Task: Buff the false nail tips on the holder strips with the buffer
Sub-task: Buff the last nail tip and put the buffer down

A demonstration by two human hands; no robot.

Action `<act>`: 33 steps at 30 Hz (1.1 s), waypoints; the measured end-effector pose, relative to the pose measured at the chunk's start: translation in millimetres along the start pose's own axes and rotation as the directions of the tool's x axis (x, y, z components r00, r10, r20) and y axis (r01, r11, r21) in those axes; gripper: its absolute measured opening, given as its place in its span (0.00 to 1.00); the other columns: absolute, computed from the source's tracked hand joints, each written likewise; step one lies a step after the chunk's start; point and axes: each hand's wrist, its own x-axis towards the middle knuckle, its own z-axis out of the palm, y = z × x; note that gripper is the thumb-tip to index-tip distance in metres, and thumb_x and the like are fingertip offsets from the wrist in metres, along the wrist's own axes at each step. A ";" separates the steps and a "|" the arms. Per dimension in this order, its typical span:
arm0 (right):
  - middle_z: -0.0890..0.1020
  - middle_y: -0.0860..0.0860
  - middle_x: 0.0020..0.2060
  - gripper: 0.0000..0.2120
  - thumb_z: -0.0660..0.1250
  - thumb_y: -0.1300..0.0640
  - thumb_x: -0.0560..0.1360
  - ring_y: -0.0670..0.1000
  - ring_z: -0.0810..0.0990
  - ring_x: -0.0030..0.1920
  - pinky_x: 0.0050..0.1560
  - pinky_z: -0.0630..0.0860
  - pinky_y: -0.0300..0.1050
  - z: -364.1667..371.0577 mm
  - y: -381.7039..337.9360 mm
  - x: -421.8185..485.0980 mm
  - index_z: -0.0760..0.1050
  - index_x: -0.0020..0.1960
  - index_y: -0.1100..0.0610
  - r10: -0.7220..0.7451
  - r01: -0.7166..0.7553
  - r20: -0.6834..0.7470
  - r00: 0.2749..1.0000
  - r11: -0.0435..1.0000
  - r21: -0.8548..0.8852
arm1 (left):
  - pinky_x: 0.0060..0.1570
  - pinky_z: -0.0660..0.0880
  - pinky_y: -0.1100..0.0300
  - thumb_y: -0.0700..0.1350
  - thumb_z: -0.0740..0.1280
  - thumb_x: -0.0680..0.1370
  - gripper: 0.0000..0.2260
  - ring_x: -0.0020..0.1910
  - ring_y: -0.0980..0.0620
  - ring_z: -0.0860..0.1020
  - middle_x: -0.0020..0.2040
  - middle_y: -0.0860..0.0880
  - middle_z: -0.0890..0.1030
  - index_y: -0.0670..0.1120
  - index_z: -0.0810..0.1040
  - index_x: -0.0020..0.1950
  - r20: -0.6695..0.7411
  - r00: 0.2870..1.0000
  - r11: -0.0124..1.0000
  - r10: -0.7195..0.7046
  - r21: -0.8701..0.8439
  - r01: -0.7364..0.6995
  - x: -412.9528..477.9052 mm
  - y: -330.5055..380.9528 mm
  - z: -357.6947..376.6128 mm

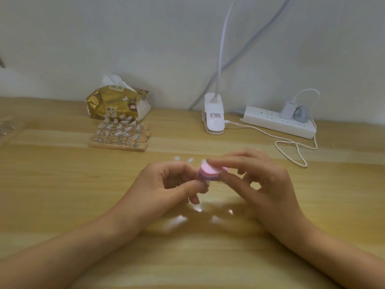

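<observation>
Buffer, pink face over a purple layer, held above the desk at centre between both hands. Left hand: fingers curled tight, thumb and forefinger pinched narrow at the buffer's left end and touching it; whether a nail tip sits inside that pinch cannot be told, blurred. Right hand: forefinger laid along the pink top, thumb under, gripping the right end; other fingers loosely spread. Step in hand, as judged: buffing one tip held off the strips, or setting up for it. Next move calls for short, light strokes with the tip kept firmly pinched, since a piece that small could slip away. Just beyond the hands, two loose nail tips lie on the desk. Farther back, the wooden holder strips stand in rows with nail tips mounted on them, untouched. Behind them, a gold tissue pack; right of that, a white clip lamp and a power strip by the wall.
</observation>
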 end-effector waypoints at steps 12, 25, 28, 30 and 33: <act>0.83 0.45 0.48 0.09 0.72 0.53 0.76 0.52 0.78 0.50 0.37 0.73 0.39 0.2 -0.9 -1.2 0.83 0.56 0.47 -0.023 0.023 -0.010 1.000 0.999 -0.033 | 0.38 0.77 0.64 0.48 0.72 0.70 0.06 0.35 0.55 0.81 0.39 0.47 0.85 0.49 0.85 0.44 -0.001 1.000 1.000 -0.002 -0.008 0.002 -0.2 0.2 -0.7; 0.82 0.43 0.48 0.09 0.72 0.53 0.76 0.51 0.77 0.50 0.38 0.73 0.36 -0.4 -1.4 -0.9 0.83 0.56 0.47 -0.040 0.040 0.006 0.999 0.999 -0.030 | 0.39 0.77 0.64 0.48 0.73 0.70 0.07 0.35 0.55 0.81 0.38 0.47 0.85 0.48 0.85 0.45 -0.001 1.000 1.000 0.009 -0.007 -0.009 -0.4 -0.4 -0.3; 0.83 0.44 0.49 0.09 0.71 0.54 0.77 0.50 0.77 0.49 0.39 0.73 0.38 1.2 -2.3 -2.1 0.83 0.56 0.48 -0.137 0.139 0.045 0.990 0.988 -0.059 | 0.39 0.76 0.65 0.51 0.75 0.68 0.08 0.35 0.56 0.81 0.36 0.48 0.84 0.49 0.85 0.44 0.009 1.000 1.000 0.003 -0.015 -0.003 -1.2 0.5 -0.2; 0.83 0.44 0.49 0.09 0.71 0.53 0.77 0.50 0.77 0.49 0.38 0.73 0.38 1.1 -1.2 -2.1 0.82 0.56 0.47 -0.117 0.118 0.029 0.993 0.991 -0.057 | 0.38 0.76 0.66 0.49 0.74 0.69 0.07 0.34 0.56 0.81 0.36 0.48 0.84 0.49 0.85 0.44 0.003 1.000 1.000 0.001 -0.013 -0.001 -0.7 -0.1 -0.4; 0.82 0.43 0.48 0.10 0.71 0.52 0.76 0.52 0.77 0.49 0.38 0.73 0.38 -0.6 -0.6 -0.7 0.82 0.57 0.45 -0.045 0.045 0.005 0.999 0.998 -0.036 | 0.39 0.76 0.65 0.47 0.74 0.71 0.05 0.35 0.55 0.81 0.39 0.47 0.85 0.48 0.85 0.45 0.009 1.000 1.000 0.008 -0.009 -0.008 -0.3 0.7 -0.2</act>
